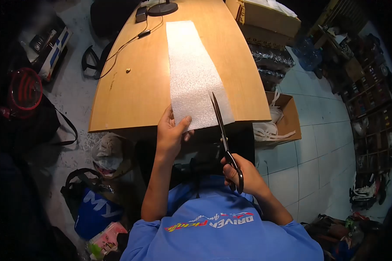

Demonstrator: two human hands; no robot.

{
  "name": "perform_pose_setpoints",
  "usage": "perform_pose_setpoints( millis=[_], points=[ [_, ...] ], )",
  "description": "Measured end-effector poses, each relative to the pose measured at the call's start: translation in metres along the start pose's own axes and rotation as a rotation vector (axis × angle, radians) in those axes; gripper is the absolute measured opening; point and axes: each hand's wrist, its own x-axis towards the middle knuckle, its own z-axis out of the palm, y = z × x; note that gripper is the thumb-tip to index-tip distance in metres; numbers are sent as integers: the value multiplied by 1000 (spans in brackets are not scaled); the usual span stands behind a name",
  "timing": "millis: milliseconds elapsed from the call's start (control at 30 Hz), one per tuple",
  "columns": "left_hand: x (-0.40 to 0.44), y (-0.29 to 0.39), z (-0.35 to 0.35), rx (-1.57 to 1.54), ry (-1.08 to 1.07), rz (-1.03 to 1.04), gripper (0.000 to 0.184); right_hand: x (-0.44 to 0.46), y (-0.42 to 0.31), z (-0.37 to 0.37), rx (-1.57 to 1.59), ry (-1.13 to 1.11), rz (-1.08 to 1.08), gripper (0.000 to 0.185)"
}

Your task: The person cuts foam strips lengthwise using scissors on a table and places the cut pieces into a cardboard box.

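Note:
A long sheet of white foam wrap (191,71) lies on the wooden table, its near end hanging at the front edge. My left hand (173,130) is closed on the sheet's near left corner, thumb on top and fingers beneath. In my right hand (245,174) is a pair of black-handled scissors (222,135), fingers wrapped around the handles. The long dark blades point away from me over the right part of the sheet. Whether the foam sits between the blades I cannot tell.
The wooden table (130,95) bears a black lamp base (163,8), a cable (123,48) and a small brass-coloured piece (128,70). An open cardboard box (289,117) with white strips stands on the floor at right. Bags, including a blue one (96,213), lie at lower left.

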Motion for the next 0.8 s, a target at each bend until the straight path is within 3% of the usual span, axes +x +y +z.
perform_pose_setpoints(
  millis=[267,800],
  points=[
    [-13,11,13,84,-156,-69,61,19,-8,-7,60,53,-39,62],
    [-18,19,1,9,-165,-108,64,48,-22,5,-36,158,-34,52]
  ],
)
